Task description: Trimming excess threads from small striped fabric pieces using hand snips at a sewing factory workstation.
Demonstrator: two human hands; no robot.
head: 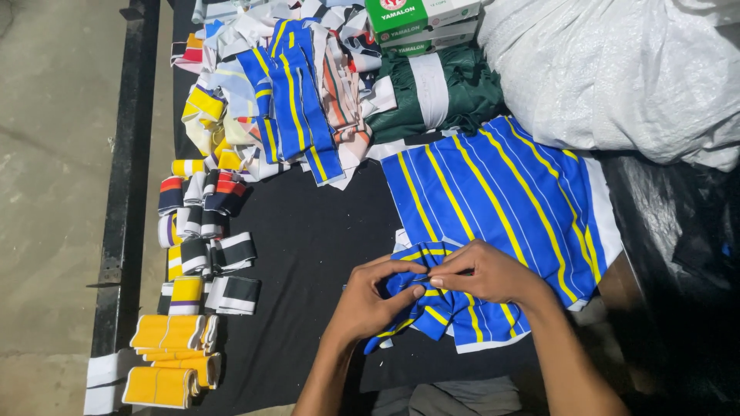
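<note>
My left hand [374, 300] and my right hand [489, 273] meet over a small piece of blue fabric with yellow and white stripes [432, 312], and both pinch it near its top edge. The piece lies at the near edge of a larger blue striped fabric stack [501, 196] spread on the black table [308, 246]. My fingers are curled around the folded cloth, which bunches between the two hands.
A heap of mixed striped fabric strips [285, 92] lies at the back. Rolled collar bands [200, 223] and yellow bundles [166, 354] line the left edge. Green folded cloth [432, 96], green and white boxes [420, 23] and a big white sack [617, 69] sit at the back right.
</note>
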